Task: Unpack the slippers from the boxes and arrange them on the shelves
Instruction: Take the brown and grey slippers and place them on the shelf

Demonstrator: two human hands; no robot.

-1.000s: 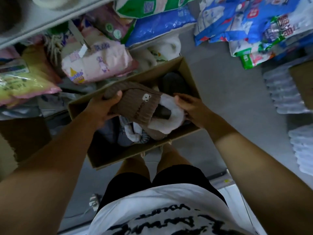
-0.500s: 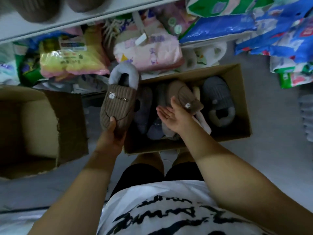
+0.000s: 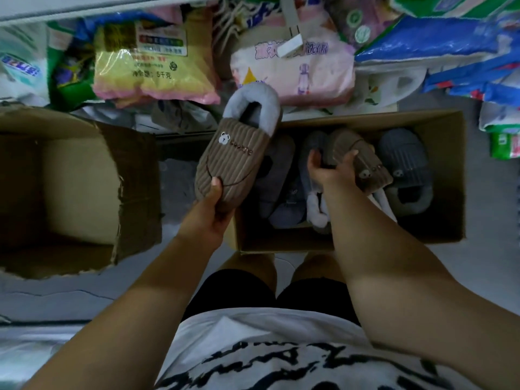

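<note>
Slipper [image 3: 233, 159] in left hand [image 3: 209, 218]; second slipper [image 3: 365, 167] in right hand [image 3: 329, 171], inside box [image 3: 447, 178].

Yellow bag [image 3: 152, 60] at left, pink bag [image 3: 295, 68] near it on right. Blue packs [image 3: 436, 43] stacked far right. Green pack [image 3: 503, 144] on grey floor [image 3: 478, 277], right edge.

Brown ribbed slipper [image 3: 229, 161], grey cuff
</note>
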